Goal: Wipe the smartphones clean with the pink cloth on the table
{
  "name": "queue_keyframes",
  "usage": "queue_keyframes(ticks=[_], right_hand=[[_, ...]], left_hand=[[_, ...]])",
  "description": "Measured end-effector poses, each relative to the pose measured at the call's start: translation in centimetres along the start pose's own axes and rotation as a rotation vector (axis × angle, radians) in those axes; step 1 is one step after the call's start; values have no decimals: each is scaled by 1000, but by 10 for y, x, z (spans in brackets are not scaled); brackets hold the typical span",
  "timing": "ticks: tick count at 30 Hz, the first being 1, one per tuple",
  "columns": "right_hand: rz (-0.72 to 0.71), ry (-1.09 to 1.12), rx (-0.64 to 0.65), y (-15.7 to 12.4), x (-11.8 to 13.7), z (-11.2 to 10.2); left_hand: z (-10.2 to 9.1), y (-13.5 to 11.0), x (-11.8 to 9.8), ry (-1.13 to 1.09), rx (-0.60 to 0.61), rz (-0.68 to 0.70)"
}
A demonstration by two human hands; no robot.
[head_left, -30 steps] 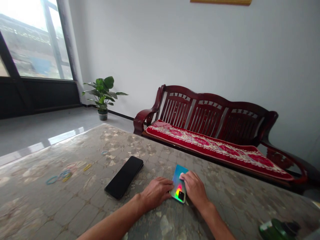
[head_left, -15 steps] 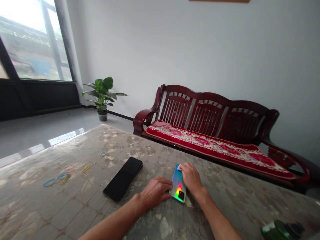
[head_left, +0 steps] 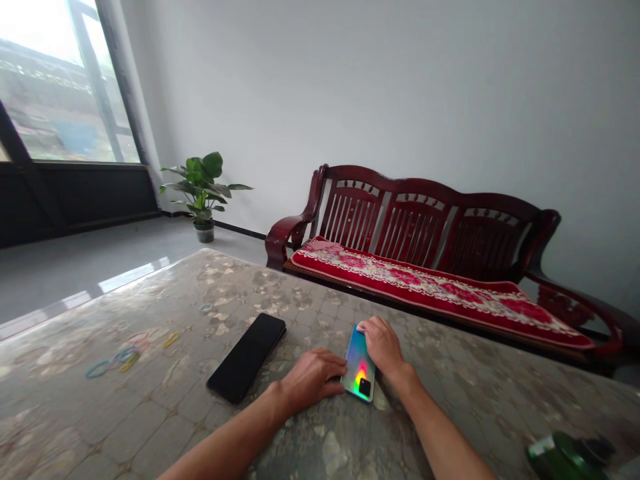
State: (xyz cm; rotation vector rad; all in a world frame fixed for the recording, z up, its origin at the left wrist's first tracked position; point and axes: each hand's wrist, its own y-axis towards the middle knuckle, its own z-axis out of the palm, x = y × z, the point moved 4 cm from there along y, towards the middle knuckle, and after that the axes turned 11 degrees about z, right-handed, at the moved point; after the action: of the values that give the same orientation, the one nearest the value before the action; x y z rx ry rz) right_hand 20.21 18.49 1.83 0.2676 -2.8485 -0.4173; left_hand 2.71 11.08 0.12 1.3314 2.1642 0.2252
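Note:
A shiny blue smartphone [head_left: 356, 363] lies back side up on the table, its surface throwing a rainbow glare beside a black camera block. My left hand [head_left: 315, 377] rests at its left edge, thumb and fingers bent against the side and steadying it. At the far end of the phone, my right hand [head_left: 384, 343] is closed, fingertips pressed on the back. A small pale piece, like a wipe or tissue [head_left: 361, 327], shows under those fingertips; most of it is hidden. Left of my hands lies a larger black smartphone [head_left: 247, 357], dark face up.
Several coloured rubber bands [head_left: 120, 357] lie on the left of the patterned table [head_left: 165, 427]. A green bottle [head_left: 563, 457] lies at the lower right. Beyond the table stand a dark red wooden bench [head_left: 390, 220] and a potted plant [head_left: 203, 193].
The view has shifted slightly. My right hand stays closed at the blue smartphone's far end, and my left hand stays at its left edge. The blue smartphone appears turned very slightly.

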Motion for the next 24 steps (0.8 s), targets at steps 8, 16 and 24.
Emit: queue_keyframes(ticks=[8,16,24], right_hand=[[-215,101,44,-63,20,-14],[-78,55,8,-32,2,-16],[-84,159,57,-76,7,-23]], left_hand=[[2,0,1,37,2,4],[1,-1,0,34,-10,12],[2,-1,0,41,-26,34]])
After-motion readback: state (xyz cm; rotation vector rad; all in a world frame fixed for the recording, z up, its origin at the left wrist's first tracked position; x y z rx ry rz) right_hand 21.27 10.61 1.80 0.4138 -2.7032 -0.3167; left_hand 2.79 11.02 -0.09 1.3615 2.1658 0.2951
